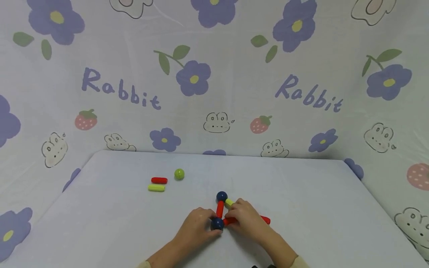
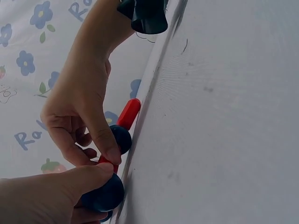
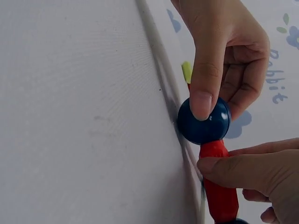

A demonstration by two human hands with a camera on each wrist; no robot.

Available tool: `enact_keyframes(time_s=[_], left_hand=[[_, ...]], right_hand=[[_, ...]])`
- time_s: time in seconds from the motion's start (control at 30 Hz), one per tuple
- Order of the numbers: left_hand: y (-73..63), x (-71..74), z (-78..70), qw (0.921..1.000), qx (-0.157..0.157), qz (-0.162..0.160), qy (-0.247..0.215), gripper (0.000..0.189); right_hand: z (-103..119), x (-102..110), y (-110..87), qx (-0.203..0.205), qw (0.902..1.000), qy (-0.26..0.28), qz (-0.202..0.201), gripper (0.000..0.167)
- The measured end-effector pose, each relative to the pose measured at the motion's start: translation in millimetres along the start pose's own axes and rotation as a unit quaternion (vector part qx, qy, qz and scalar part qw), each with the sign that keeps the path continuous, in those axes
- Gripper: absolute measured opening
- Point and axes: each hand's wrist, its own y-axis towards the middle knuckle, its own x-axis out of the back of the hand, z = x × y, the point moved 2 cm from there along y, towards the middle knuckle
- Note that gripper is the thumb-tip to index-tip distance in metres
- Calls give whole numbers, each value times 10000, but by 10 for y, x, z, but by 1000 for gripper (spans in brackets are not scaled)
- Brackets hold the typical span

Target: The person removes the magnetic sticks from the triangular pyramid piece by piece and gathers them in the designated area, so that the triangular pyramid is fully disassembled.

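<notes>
My left hand [image 1: 196, 227] grips a dark blue ball [image 1: 217, 224] between thumb and fingers, low over the white table. Beside it my right hand [image 1: 246, 217] pinches a red magnetic stick [image 3: 219, 196], whose end meets that ball in the right wrist view. Another red stick [image 1: 219, 209] runs from the held ball to a second blue ball [image 1: 222, 196] farther back. From there a yellow-green stick [image 1: 229, 203] leads toward the right hand, which partly covers it. A third blue ball [image 2: 121, 138] and a further red stick [image 2: 129, 113] extend beyond the right fingers.
Back left on the white table [image 1: 301, 193] lie a loose red stick [image 1: 159, 180], a yellow-green stick [image 1: 156, 188] and a light green ball [image 1: 179, 174]. A patterned cloth [image 1: 234, 85] rises behind the table's far edge. A dark device [image 2: 148, 16] sits on the right wrist.
</notes>
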Motion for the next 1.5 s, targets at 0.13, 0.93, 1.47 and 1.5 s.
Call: enact_keyframes(time_s=[0.13,0.93,1.47,1.5], left_hand=[[-11,16,-7,9998,110,6,-148,34],[-7,-2,181,9944,762,-126,-716,40],[-48,5,114,9980,-154,-186,-579,35],[-53,2,106,9978,-255,-243,-562,34]], right_hand=[[-8,-12,-3,245,9996,-37,-113,18],[1,52,-61,335,9965,350,679,19],[9,28,193,184,9993,319,-81,30],[20,19,203,241,9992,285,-113,27]])
